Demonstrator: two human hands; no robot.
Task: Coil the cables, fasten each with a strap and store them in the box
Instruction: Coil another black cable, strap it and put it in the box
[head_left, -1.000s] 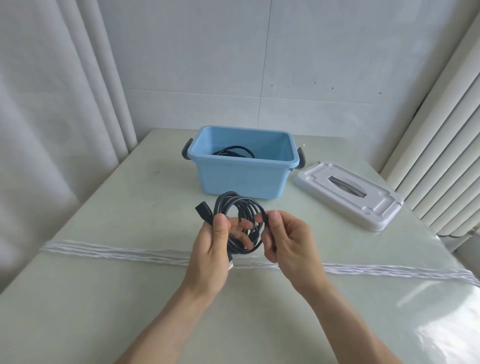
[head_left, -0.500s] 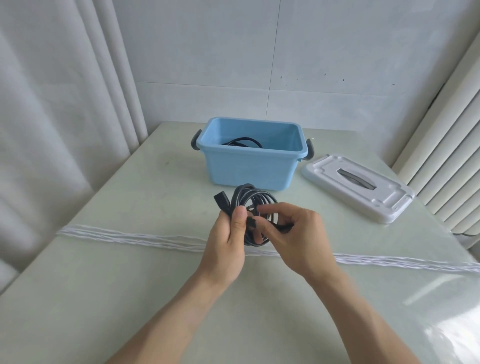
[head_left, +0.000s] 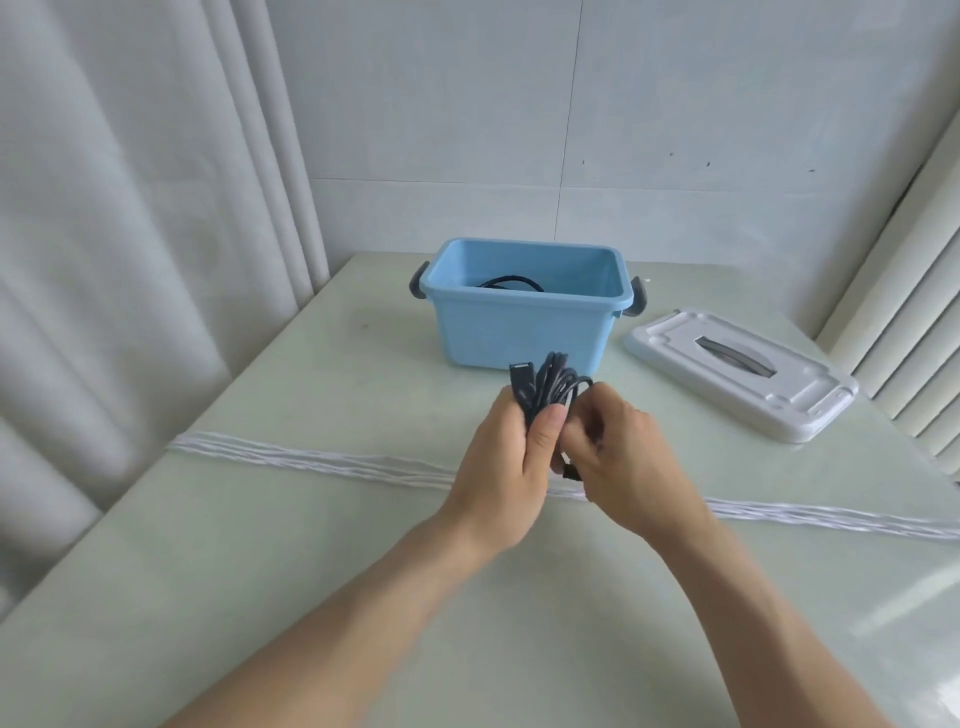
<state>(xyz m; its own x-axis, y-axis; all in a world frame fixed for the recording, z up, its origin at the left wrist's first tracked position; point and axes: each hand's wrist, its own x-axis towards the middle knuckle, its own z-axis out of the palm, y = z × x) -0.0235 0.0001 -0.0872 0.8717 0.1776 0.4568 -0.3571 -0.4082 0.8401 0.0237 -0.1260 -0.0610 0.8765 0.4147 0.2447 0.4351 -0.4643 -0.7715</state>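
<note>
Half a second ago the black cable (head_left: 553, 382) was a round, open loop between the hands; now it is squeezed into a narrow bundle, which suggests the coiling is done and the strap is being wrapped, though no strap can be made out. The left hand (head_left: 511, 467) grips the bundle with fingers and thumb curled round it, a blocky rectangular connector sticking up above the knuckles. The right hand (head_left: 623, 457) pinches the strands just beside it, fingers bent tightly, a small plug end showing beneath. The bundle is held in the air just in front of the blue plastic box (head_left: 524, 312), whose smooth walls hold another dark coil (head_left: 511, 281) already stored. To the right of the box lies its white moulded lid (head_left: 737, 374) with a grey handle, on the pale glossy table (head_left: 260, 545). A twisted white cord (head_left: 322, 460) crosses the table nearer than the box.
</note>
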